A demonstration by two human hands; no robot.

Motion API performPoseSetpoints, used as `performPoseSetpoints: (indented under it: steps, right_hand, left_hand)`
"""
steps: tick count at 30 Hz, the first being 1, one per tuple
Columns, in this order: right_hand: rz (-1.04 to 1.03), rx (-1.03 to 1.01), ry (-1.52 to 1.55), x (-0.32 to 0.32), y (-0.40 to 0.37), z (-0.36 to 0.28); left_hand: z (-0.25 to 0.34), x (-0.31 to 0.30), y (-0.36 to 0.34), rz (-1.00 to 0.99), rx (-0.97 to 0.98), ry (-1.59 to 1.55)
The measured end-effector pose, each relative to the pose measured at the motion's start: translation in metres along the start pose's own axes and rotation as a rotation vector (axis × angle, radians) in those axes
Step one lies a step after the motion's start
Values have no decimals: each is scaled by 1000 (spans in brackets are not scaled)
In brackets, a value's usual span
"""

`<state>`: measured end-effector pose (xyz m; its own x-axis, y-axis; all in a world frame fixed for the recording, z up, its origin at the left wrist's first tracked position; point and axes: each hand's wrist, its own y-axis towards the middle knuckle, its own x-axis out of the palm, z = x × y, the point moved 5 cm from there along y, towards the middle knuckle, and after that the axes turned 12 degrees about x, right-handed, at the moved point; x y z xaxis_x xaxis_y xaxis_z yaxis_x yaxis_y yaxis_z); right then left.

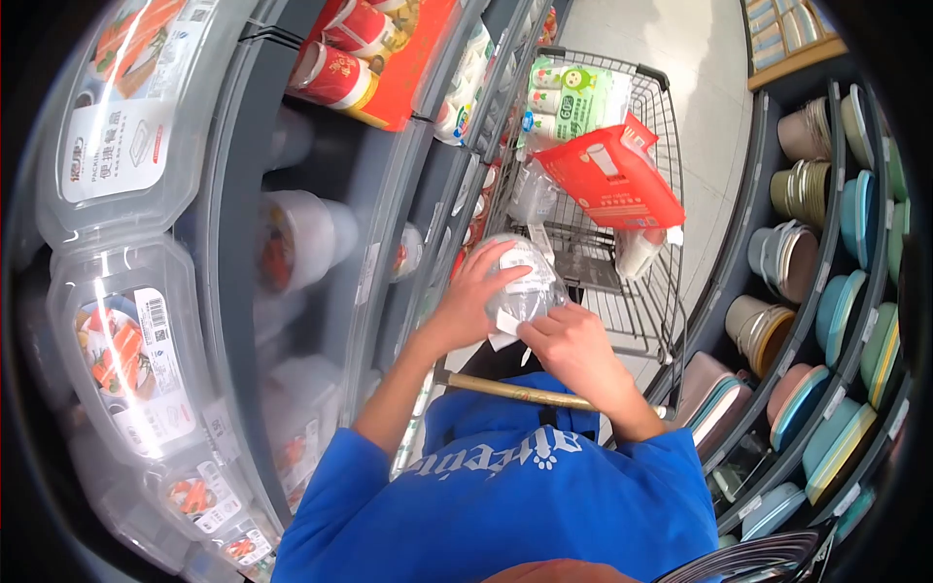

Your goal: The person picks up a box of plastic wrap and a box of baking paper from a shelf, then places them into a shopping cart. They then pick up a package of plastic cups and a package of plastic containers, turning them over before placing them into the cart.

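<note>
A clear, rounded plastic package point(540, 303) with white labels is in front of my chest, above the near end of a shopping cart point(671, 282). My left hand point(478, 294) is wrapped over its left side, fingers spread across the top. On the lower right edge, my right hand point(575, 342) is closed with its fingers pinching near a white paper tag point(506, 325). What exactly the package contains is hard to make out. Inside the cart lie a red package point(612, 180), a green-and-white pack point(575, 97) and another clear plastic package point(533, 192).
To the left, shelves hold clear food containers point(121, 350) and a red box of cups point(374, 58). Stacked bowls point(841, 316) and pots point(758, 325) line the right-hand shelves. The cart's handlebar point(515, 389) crosses before my waist. Tiled floor point(671, 29) runs ahead.
</note>
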<state>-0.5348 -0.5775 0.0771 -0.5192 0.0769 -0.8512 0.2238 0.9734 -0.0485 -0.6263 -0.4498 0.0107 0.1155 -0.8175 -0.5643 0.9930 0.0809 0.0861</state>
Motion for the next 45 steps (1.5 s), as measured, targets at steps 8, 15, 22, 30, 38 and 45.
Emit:
performPoseSetpoints:
  steps: [8,15,22,30,38,45]
  right_hand:
    - [208,59,77,16,4,15]
    - [482,377,451,57,-4,56]
    - [227,775,976,142,0,99]
    - [114,737,1061,152,9,110]
    - [360,586,655,118,7,95]
    - [413,523,470,115,10,98]
  left_hand:
    - [-3,8,-5,28,-79,82]
    - [-75,16,-32,672,-314,-113]
    - [-117,26,-44,1209,-633,-775]
    - [-134,26,-45,1144,-634,-996]
    - [-124,36,-37,1121,-684,-1061]
    - [-115,39,-24,1062,-647,-1059]
